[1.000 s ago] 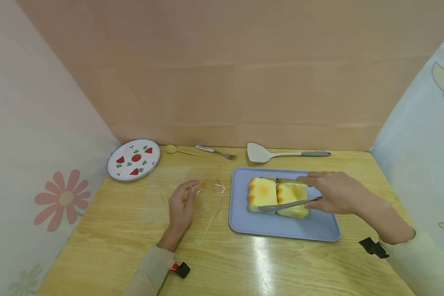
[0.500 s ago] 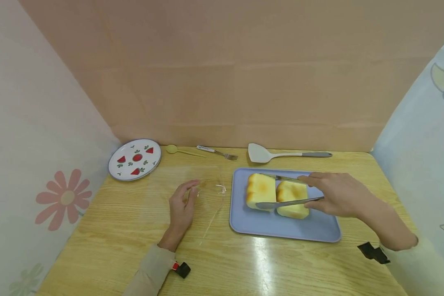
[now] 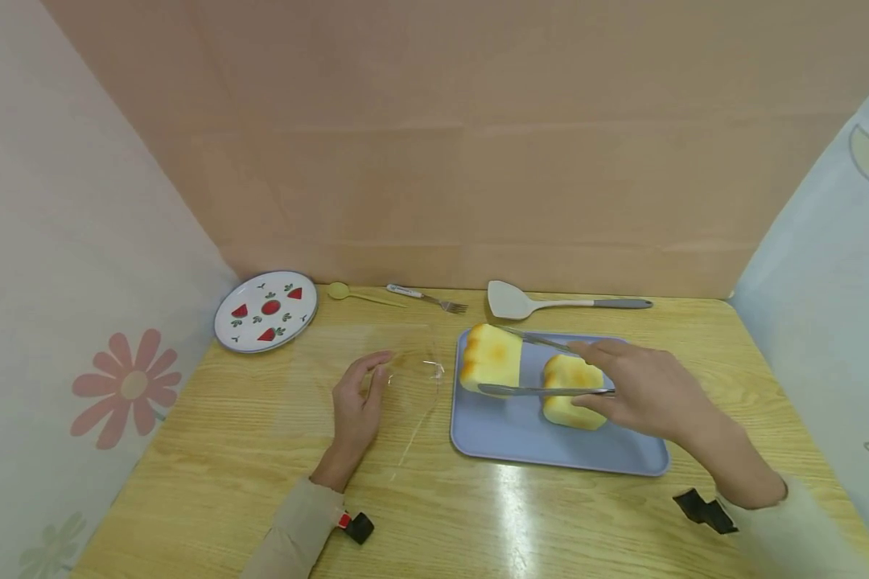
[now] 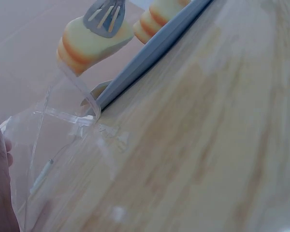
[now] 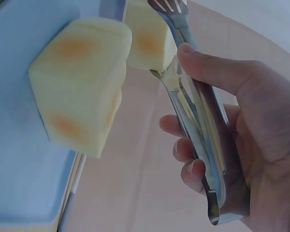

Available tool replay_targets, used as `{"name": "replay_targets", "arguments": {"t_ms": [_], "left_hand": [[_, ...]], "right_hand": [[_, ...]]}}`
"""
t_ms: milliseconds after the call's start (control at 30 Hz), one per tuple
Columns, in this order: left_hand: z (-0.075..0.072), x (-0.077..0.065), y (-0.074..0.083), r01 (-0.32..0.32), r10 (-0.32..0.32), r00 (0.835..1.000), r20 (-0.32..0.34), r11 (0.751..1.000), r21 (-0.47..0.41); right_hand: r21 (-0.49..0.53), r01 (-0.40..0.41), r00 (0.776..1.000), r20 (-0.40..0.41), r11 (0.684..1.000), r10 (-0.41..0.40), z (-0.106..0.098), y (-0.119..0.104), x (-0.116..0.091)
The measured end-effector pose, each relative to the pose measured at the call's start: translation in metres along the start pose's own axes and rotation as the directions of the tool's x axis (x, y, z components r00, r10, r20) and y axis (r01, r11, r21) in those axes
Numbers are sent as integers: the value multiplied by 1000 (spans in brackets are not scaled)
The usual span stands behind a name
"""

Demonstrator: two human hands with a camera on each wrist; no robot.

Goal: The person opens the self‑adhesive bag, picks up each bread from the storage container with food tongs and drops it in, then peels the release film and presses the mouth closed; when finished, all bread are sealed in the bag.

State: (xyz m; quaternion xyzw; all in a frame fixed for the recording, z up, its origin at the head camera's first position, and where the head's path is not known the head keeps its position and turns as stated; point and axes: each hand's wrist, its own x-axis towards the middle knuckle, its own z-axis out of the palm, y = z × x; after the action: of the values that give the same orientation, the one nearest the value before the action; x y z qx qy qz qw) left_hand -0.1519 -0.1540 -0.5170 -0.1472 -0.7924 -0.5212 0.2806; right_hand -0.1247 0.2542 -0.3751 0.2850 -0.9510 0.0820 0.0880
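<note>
My right hand [image 3: 640, 390] grips metal tongs [image 5: 203, 111] with slotted tips. Between the tips is a thick block of bread [image 3: 494, 354] with browned, ridged edges, raised over the left end of the blue tray [image 3: 492, 450]. A second bread block [image 3: 572, 394] sits on the tray below the tongs' arms. To the tray's left, my left hand [image 3: 356, 406] holds a clear plastic box [image 4: 63, 116], fingers and thumb bent round its side. In the left wrist view the lifted bread hangs behind the box's near edge.
Along the back of the table lie a white plate [image 3: 266, 312] with a strawberry-like pattern, a yellow spoon [image 3: 365, 297], a fork [image 3: 427, 298] and a white spatula [image 3: 532, 302] with a grey handle. Paper-covered walls [image 3: 434, 161] enclose the back and sides.
The tongs have lifted the left bread block off the tray and carried it left, opening a gap to the other block. The right hand moved along with them; the left hand stayed in place.
</note>
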Motion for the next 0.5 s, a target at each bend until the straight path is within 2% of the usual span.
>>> {"name": "replay_targets", "arguments": {"t_ms": [167, 400, 500], "left_hand": [[0, 0, -1, -15, 15, 1000, 0, 1000, 1], [-1, 0, 2, 15, -15, 1000, 22, 1000, 7], [0, 0, 2, 1, -1, 1000, 18, 1000, 1]], "right_hand": [[5, -9, 1000, -9, 1000, 9, 11, -13, 7], [-18, 10, 997, -73, 1000, -11, 24, -34, 18], [-37, 0, 997, -82, 999, -3, 26, -44, 23]]}}
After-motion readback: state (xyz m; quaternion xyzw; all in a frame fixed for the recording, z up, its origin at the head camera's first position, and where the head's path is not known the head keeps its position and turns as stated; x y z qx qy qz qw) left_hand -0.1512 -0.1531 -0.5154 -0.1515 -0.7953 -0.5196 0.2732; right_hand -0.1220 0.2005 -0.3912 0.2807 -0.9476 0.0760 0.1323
